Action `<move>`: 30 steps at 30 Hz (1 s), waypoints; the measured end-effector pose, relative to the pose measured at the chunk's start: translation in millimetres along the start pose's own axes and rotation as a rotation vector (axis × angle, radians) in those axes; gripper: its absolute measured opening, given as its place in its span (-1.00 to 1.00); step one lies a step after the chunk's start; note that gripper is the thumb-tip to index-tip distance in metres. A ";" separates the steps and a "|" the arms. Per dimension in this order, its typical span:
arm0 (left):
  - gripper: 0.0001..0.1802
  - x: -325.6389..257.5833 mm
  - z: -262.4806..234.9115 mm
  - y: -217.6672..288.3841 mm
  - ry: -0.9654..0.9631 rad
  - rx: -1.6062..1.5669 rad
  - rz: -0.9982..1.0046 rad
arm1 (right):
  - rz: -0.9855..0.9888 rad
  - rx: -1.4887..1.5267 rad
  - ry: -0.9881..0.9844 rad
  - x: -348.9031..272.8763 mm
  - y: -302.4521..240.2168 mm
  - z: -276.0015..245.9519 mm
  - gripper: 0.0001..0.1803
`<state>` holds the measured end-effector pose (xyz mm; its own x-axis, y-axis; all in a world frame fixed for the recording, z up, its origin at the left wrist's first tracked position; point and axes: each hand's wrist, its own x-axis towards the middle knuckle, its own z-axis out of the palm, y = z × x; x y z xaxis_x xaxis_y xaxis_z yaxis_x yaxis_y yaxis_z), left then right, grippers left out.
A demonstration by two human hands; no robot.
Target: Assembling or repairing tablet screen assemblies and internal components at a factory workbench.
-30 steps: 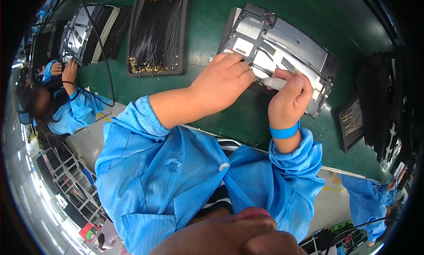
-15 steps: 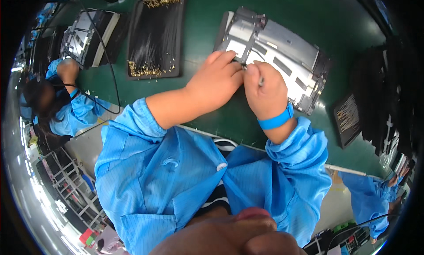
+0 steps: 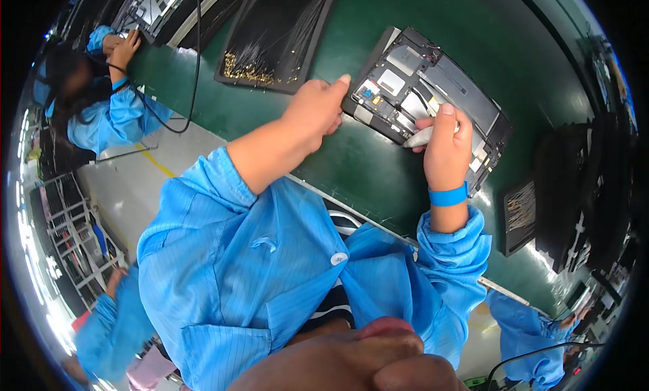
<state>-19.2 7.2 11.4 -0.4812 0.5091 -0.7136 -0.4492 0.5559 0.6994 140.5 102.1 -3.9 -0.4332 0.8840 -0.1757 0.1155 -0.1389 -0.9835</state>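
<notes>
Opened device chassis (image 3: 466, 86) lies on the green worktop (image 3: 358, 171), between near and far edges, skewed to the near edge, inner side up: grey battery block along the far side, pale plates and small boards toward its left end. Dark pad (image 3: 364, 78) shows from under that left end. Right hand (image 3: 447, 147) is over the chassis's near long side, fingers and thumb bent round a white tapered tool (image 3: 422, 137); grip closed on it, tip at that near side, exact contact can't tell. Blue wristband (image 3: 448, 195) on that wrist. Left hand (image 3: 309, 113) just off the chassis's left end, one digit out toward the pad, the rest bent under; can't tell whether its grip pinches anything, nor whether it touches the pad. Large dark tray (image 3: 313, 49) left of the chassis, back from the worktop's near edge, thin dark cables with gold ends inside, ends bunched at its near side. Small dark tray (image 3: 514, 242) with thin pale parts toward the worktop's right end, black parts stack (image 3: 574, 188) just beside it. Far left, a co-worker (image 3: 98, 124) in blue has both hands at another chassis (image 3: 152, 12); black cord (image 3: 197, 66) hangs between.
</notes>
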 end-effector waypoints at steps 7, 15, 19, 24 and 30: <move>-0.72 -5.7 -1.0 -9.2 0.014 0.222 0.465 | 0.039 0.080 0.055 -0.5 -4.1 1.2 -0.69; -0.68 -7.7 -0.9 -22.8 -0.562 0.134 -0.320 | -0.018 0.111 -0.018 -1.1 -3.6 -1.0 -0.69; -0.67 1.6 4.1 -15.2 -0.570 0.057 -0.318 | 0.095 0.192 -0.039 5.4 -17.7 -1.3 -0.63; -0.68 -0.8 6.1 -14.0 -0.605 0.070 -0.310 | -0.193 -0.629 -0.395 37.7 -15.7 10.9 -0.58; -0.67 2.6 5.6 -14.0 -0.590 0.057 -0.323 | 0.030 -0.864 -0.511 37.6 -34.9 17.0 -0.66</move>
<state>-9.9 4.5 -0.5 0.1699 0.5766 -0.7992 -0.4532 0.7659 0.4562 105.0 132.6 23.1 -0.7278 0.5594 -0.3967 0.6543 0.3931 -0.6461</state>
